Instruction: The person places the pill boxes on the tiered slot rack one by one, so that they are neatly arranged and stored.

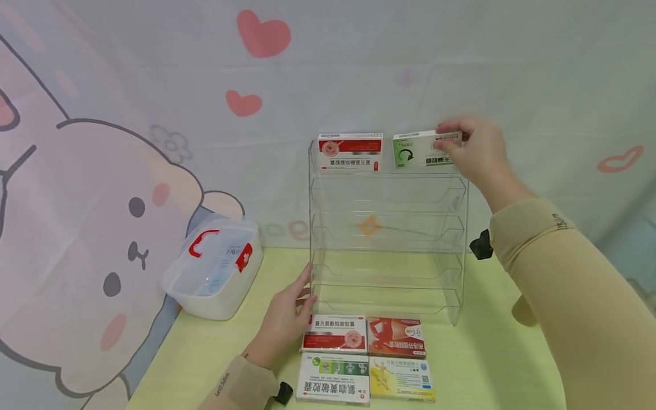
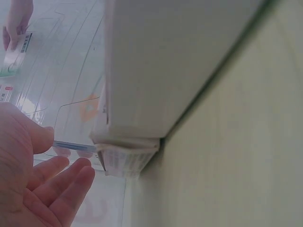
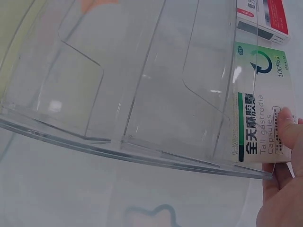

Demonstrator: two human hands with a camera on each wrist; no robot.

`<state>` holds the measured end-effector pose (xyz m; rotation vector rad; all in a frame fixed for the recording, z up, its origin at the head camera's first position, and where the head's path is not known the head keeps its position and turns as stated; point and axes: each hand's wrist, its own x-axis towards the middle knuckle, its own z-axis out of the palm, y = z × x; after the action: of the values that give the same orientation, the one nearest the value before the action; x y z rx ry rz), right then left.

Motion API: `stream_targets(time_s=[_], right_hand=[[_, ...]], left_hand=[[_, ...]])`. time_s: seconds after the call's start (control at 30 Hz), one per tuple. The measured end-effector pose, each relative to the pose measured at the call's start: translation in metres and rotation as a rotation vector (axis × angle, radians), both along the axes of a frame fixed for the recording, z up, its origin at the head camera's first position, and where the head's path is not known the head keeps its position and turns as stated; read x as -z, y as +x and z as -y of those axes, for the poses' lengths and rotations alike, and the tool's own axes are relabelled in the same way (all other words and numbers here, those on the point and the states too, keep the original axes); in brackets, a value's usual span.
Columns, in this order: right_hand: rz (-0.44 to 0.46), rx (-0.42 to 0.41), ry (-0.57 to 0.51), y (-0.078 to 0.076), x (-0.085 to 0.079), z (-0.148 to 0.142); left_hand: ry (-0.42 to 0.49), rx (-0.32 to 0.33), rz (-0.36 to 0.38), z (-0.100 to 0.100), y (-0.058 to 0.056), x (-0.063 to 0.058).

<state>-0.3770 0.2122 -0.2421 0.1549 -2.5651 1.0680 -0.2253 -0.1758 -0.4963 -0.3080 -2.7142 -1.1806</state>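
A clear tiered rack (image 1: 386, 230) stands upright on the table. On its top tier, at the right end, my right hand (image 1: 474, 145) pinches a green-and-white medicine box (image 1: 417, 149) between thumb and fingers. The right wrist view shows that box (image 3: 262, 104) behind the clear front lip, its label reading "Tall gastrodia Capsules". To its left on the same tier sits a red-and-white medicine box (image 1: 351, 154). Low on the rack's left side, my left hand (image 1: 284, 319) holds the side panel; in the left wrist view, the panel edge passes between thumb and fingers.
In front of the rack lie several medicine boxes: red-and-white (image 1: 334, 333), red (image 1: 397, 336), white-and-green (image 1: 333, 378) and yellow-and-white (image 1: 402, 378). A white lidded first-aid box (image 1: 215, 273) stands at the left on the green table (image 1: 492, 364). A printed cloth (image 1: 435, 62) hangs behind.
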Motion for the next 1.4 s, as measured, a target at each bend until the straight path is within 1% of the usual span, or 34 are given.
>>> stream_targets(time_s=[0.23,0.37,0.67,0.77,0.93,1.07,1.2,1.3,1.4], right_hand=[[-0.036,0.002,-0.006,0.001,0.005,0.005],[-0.044,0.007,0.038,0.002,0.006,0.006],[-0.069,-0.022,0.106,0.007,0.01,0.006],[-0.089,-0.016,0.097,0.009,0.013,0.006],[-0.105,-0.003,0.042,0.012,0.014,0.004],[-0.183,-0.006,0.007,0.021,0.019,0.001],[-0.327,-0.036,-0.036,0.033,0.029,0.0],[-0.423,-0.073,-0.073,0.045,0.041,0.002],[-0.459,-0.138,-0.131,0.06,0.057,0.006]], left_hand=[[0.002,-0.003,0.007,0.0,0.002,-0.002],[0.003,0.007,0.003,0.0,0.001,-0.002],[0.017,0.018,-0.013,-0.001,0.0,-0.002],[0.009,0.013,-0.021,-0.001,0.0,0.0],[-0.001,0.0,-0.017,-0.001,-0.001,0.003],[-0.001,-0.002,0.003,-0.002,-0.001,0.002],[-0.003,0.0,0.003,-0.002,-0.001,0.0],[-0.001,0.001,0.002,-0.001,-0.001,-0.001],[0.003,0.003,0.007,-0.001,0.0,-0.002]])
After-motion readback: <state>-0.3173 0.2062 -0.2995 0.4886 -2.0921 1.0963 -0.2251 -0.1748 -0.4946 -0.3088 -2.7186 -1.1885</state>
